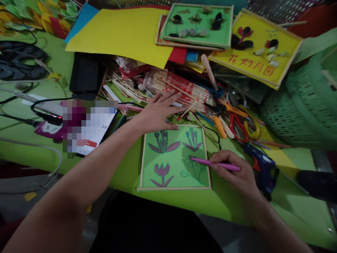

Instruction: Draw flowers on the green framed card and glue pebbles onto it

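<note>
A green card (176, 168) framed with thin wooden sticks lies flat at the table's front edge. Several flowers are drawn on it; three have purple colouring, while the lower right one is mostly green outline. My right hand (234, 172) grips a purple marker pen (223, 165), its tip at the outlined flower. My left hand (160, 112) is spread with fingers apart over the card's top edge, reaching across the bundled sticks (181, 84) behind. Nothing shows in its grasp; whether the fingertips touch the sticks I cannot tell.
Scissors (238, 126) and a blue glue gun (260, 168) lie right of the card. A green basket (310, 95) stands far right. Stone pictures (197, 26) and yellow paper (121, 31) are behind. A phone (98, 131), power strip (48, 130) and cables lie left.
</note>
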{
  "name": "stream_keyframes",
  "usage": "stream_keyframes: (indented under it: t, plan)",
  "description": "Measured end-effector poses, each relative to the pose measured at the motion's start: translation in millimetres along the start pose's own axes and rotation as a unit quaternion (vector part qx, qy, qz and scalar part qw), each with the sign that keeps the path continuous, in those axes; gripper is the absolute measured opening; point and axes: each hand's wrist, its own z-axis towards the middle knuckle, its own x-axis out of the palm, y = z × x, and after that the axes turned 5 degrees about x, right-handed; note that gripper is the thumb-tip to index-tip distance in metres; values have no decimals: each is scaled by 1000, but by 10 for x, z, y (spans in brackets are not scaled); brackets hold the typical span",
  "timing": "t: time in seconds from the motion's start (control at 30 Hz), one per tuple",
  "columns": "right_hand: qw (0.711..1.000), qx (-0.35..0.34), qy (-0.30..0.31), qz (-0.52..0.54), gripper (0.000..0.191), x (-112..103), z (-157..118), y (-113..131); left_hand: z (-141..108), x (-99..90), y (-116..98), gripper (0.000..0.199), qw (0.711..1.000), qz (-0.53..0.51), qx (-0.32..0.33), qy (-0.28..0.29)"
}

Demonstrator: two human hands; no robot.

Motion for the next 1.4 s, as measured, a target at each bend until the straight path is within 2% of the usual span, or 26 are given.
stream_keyframes:
  t: [0.27, 0.57, 1.4]
  plan:
    - [1000, -13, 3, -15, 18, 15, 40, 80, -1, 3, 1, 74, 1000, -2, 0, -2]
    - [1000, -9, 3, 19, 7, -17, -24, -57, -6, 4, 3, 75, 1000, 5, 3, 2]
    - [1000, -22, 1, -21, 11, 14, 24, 28, -5, -20, -11, 75, 1000, 4, -1, 7]
